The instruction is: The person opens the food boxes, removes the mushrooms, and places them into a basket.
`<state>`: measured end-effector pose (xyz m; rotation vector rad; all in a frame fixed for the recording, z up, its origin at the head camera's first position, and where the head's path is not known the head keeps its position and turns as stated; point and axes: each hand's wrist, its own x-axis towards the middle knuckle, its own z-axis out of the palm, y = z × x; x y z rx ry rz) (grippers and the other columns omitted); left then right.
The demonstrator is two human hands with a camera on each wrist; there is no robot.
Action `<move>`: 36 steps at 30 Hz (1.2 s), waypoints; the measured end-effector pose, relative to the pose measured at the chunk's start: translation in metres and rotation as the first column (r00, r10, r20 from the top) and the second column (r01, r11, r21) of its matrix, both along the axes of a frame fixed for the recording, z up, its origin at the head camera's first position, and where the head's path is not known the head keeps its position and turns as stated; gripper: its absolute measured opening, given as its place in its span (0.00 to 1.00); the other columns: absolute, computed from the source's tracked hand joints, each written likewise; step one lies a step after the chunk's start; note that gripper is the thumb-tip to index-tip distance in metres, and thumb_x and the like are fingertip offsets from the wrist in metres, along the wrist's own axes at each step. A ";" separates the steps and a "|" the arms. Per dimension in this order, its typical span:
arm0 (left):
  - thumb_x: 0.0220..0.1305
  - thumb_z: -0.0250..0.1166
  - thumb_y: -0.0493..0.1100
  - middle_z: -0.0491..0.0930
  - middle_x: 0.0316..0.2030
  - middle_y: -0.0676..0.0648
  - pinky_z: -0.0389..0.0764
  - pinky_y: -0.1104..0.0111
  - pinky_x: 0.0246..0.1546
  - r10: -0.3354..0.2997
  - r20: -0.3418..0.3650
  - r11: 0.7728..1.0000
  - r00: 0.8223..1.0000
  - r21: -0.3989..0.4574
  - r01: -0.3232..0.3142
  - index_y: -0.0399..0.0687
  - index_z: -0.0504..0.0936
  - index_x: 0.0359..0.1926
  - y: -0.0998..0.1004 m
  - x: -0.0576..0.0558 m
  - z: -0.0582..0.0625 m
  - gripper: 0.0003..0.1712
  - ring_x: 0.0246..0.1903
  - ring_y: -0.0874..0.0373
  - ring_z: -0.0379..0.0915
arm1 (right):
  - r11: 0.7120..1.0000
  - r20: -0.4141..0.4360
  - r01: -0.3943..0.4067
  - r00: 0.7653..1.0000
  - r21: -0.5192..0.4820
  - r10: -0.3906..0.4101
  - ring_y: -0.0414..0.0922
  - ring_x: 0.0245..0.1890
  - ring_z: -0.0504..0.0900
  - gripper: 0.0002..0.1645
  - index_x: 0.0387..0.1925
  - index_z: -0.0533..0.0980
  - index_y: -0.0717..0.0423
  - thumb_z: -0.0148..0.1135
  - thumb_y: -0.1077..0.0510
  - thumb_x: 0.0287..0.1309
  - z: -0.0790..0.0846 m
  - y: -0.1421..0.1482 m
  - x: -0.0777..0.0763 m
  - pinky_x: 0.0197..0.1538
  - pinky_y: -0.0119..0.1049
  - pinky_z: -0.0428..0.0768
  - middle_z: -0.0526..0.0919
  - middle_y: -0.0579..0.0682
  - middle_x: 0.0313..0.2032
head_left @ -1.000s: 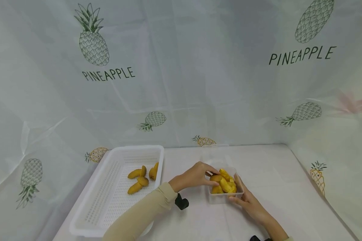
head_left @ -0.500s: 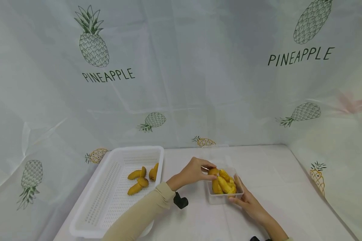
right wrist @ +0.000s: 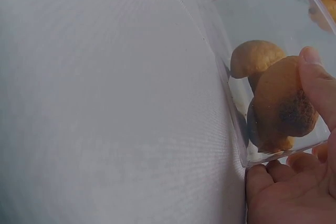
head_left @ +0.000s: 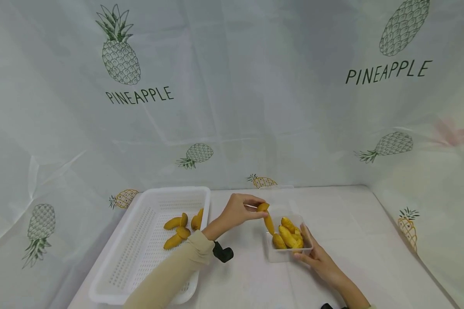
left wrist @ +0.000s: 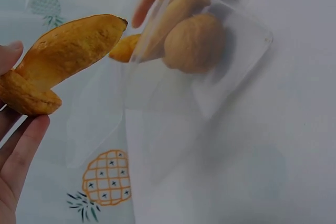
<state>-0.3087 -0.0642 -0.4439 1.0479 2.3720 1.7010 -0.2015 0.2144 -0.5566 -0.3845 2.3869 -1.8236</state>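
My left hand point(head_left: 235, 211) pinches a yellow-brown mushroom point(head_left: 269, 221) by its cap, its stem pointing down over the left edge of a clear plastic box point(head_left: 280, 256). In the left wrist view the whole stem of this mushroom point(left wrist: 79, 45) shows beyond my fingertips. Several more mushrooms point(head_left: 290, 237) lie inside the box. My right hand point(head_left: 322, 262) grips the box at its right near corner, thumb on one wall and fingers around the other side. Through the clear wall, the right wrist view shows a mushroom with a dark patch point(right wrist: 283, 98).
A white perforated basket point(head_left: 100, 283) stands to the left, with several mushrooms point(head_left: 174, 241) in it. The box's transparent lid point(head_left: 276, 197) lies flipped back behind it. A pineapple-print curtain point(head_left: 232, 107) hangs along the table's back edge.
My left hand has lifted the mushroom up and leftward from inside the box, and its stem has come into view. My right hand and the box have stayed in place.
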 end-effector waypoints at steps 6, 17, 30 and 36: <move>0.54 0.78 0.40 0.87 0.44 0.47 0.85 0.66 0.40 0.070 0.031 0.997 0.997 0.028 -0.071 0.38 0.87 0.49 -0.022 0.002 0.015 0.21 0.43 0.56 0.84 | 1.000 -0.026 0.003 1.000 0.006 -0.003 0.66 0.74 0.30 0.56 0.80 0.36 0.46 0.63 0.59 0.67 -0.001 0.000 0.001 0.65 0.74 0.36 0.35 0.63 0.77; 0.54 0.77 0.40 0.86 0.45 0.44 0.85 0.63 0.42 0.191 0.093 0.978 0.977 0.072 -0.198 0.40 0.87 0.50 -0.083 0.002 0.036 0.21 0.44 0.51 0.84 | 1.000 -0.016 0.000 1.000 -0.002 0.000 0.66 0.74 0.29 0.56 0.80 0.36 0.43 0.63 0.59 0.67 -0.002 -0.001 0.001 0.65 0.74 0.36 0.34 0.62 0.77; 0.57 0.76 0.40 0.85 0.47 0.41 0.83 0.67 0.45 0.379 0.098 0.920 0.920 0.064 -0.386 0.39 0.86 0.52 -0.142 0.005 0.048 0.21 0.47 0.50 0.82 | 1.000 -0.019 -0.009 1.000 -0.013 0.009 0.66 0.74 0.29 0.55 0.80 0.36 0.44 0.62 0.60 0.67 0.000 0.000 0.000 0.64 0.74 0.36 0.34 0.62 0.77; 0.59 0.74 0.38 0.83 0.49 0.34 0.83 0.69 0.44 0.488 0.062 0.871 0.870 0.034 -0.491 0.32 0.82 0.55 -0.165 0.015 0.053 0.24 0.50 0.42 0.80 | 1.000 -0.007 -0.016 1.000 -0.008 0.016 0.66 0.74 0.29 0.56 0.80 0.35 0.44 0.62 0.59 0.68 -0.001 0.000 -0.001 0.65 0.72 0.37 0.33 0.61 0.77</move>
